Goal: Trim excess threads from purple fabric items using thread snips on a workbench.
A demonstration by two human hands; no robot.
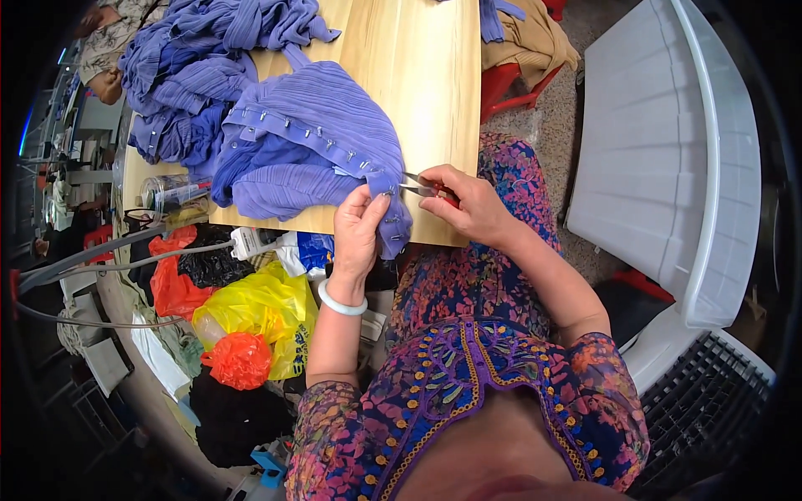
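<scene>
Left hand (357,234) pinching metal-dotted band (332,149) of purple ribbed-knit garment (334,100), spread beyond grip on pale wood-grain table (430,75). Right hand (478,209) gripping red-handled metal snips (424,190) just right, blades parted. Best: hold band taut, tips off knit.

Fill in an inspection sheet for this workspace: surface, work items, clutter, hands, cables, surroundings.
Surface: pale wooden table, with more purple cloth heaped at its far left.
Work items: purple ribbed garment with small marks or fastenings along its band, too small to identify; red-handled snips, blades parted beside the band.
Clutter: yellow bag and red bag below the table; clear jar at its near left corner.
Hands: left hand pinches the band; right hand holds the snips.
Cables: grey cable running to a white block, left.
Surroundings: red stool bearing tan cloth; large pale tub, right.
</scene>
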